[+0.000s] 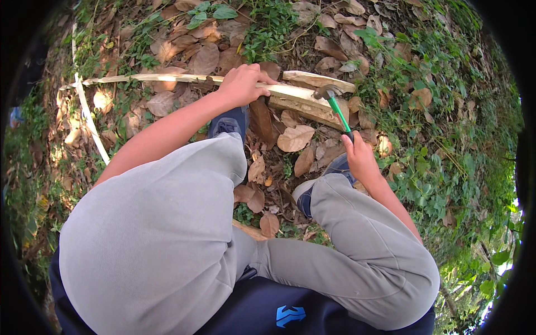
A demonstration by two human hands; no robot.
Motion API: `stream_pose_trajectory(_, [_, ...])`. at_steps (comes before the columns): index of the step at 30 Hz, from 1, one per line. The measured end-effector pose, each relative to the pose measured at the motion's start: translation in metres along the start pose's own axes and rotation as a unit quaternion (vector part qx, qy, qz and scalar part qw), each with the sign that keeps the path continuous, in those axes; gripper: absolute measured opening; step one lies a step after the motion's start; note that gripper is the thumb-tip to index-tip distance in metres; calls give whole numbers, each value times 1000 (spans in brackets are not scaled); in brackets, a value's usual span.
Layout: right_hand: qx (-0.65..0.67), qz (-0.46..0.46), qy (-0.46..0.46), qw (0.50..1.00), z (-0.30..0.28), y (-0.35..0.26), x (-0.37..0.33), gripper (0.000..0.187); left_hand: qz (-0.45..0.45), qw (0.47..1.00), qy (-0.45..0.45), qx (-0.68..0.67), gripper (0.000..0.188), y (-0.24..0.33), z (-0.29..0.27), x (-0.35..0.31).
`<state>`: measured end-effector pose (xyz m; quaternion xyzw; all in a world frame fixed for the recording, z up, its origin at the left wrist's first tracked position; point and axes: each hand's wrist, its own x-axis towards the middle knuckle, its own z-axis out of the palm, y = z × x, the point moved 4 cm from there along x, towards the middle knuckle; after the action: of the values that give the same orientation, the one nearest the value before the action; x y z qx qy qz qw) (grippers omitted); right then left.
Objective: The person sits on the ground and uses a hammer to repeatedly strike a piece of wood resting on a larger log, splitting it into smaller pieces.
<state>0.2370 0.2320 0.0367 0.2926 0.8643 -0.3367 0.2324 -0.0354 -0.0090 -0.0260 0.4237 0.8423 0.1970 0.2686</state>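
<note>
I squat over leaf-strewn ground in grey trousers. My left hand (241,84) presses down on a long pale wooden plank (301,96) that lies across the ground in front of me. My right hand (360,156) grips the green handle of a hammer (336,106). The hammer's dark metal head rests on the plank near its right end. A second short piece of pale wood (315,80) lies just behind the plank at the right.
Dry brown leaves (295,138) and green creepers cover the ground. A thin pale strip (89,117) curves away at the left. My two dark shoes (228,124) stand just before the plank. Dense green plants (446,139) fill the right side.
</note>
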Motion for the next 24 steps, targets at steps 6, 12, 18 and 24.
stream_pose_trajectory(6, [23, -5, 14, 1000, -13, 0, 1, 43, 0, 1000, -3, 2, 36, 4, 0, 3])
stream_pose_trajectory(12, [39, -63, 122, 990, -80, -41, -6, 43, 6, 1000, 4, 7, 36, -1, 2, 0])
stream_pose_trajectory(18, [371, -144, 216, 891, -52, -18, -10, 27, 10, 1000, 0, -2, 36, 1, 3, 4])
stream_pose_trajectory(24, [-9, -50, 8, 999, 22, -11, -13, 32, 7, 1000, 7, 4, 37, 1, 1, 2])
